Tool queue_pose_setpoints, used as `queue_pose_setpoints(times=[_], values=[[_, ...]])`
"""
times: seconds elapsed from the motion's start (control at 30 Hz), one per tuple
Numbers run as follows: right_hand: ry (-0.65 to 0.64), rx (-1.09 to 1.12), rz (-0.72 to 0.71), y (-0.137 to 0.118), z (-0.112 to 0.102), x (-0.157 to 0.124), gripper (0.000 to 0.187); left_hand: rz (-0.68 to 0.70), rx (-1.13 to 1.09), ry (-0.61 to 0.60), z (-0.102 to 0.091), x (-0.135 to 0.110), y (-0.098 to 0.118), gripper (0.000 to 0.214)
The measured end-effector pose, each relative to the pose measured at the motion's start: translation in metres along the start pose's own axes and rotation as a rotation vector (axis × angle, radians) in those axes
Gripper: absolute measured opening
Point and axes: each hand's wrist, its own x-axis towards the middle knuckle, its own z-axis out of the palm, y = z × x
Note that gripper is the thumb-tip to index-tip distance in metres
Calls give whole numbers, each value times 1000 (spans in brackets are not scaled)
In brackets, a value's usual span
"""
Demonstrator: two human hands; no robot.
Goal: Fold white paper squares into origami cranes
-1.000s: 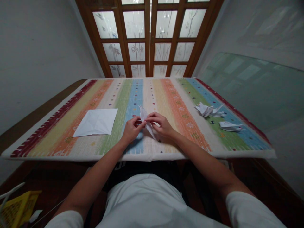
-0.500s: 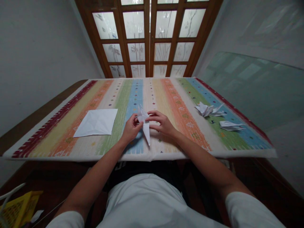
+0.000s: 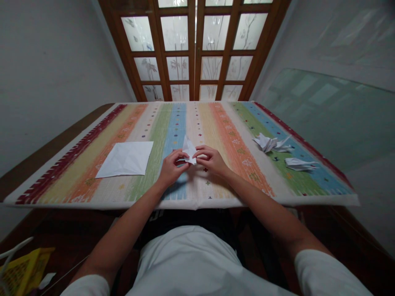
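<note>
Folded white origami paper (image 3: 189,151), pinched between your left hand (image 3: 173,167) and right hand (image 3: 212,161): a small, many-creased form with one pointed flap standing upright, tilted slightly back, and a short lower tip showing between your fingers, over the woven striped tablecloth (image 3: 197,193).

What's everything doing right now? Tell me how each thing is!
Folded white paper, held up between both hands
Left hand, pinching the paper
Right hand, pinching the paper
Creased white sheet, lying flat, unfolded
Farther paper figure, folded, lying down
Nearer paper figure, folded, lying down
Wooden glass doors, shut
</note>
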Motion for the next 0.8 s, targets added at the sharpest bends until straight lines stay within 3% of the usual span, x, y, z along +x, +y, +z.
queue_pose_setpoints(times=[0.17, 0.27, 0.47, 0.67, 0.8], values=[[-31, -30, -37, 2, 0, 0, 23, 18, 44, 85, -1, 3, -1, 27], [-25, -16, -45, 1, 2, 0, 27, -39, -8, 97, 1, 3, -3, 32], [13, 194, 115, -5, 7, 1, 54, -56, -48, 183, 3, 3, -5, 46], [-8, 241, 156, -3, 8, 2, 47, 38, 92, 68, 3, 0, 3, 29], [-8, 241, 145, -1, 9, 2, 39, 94, 132, 40, 4, -1, 7, 34]])
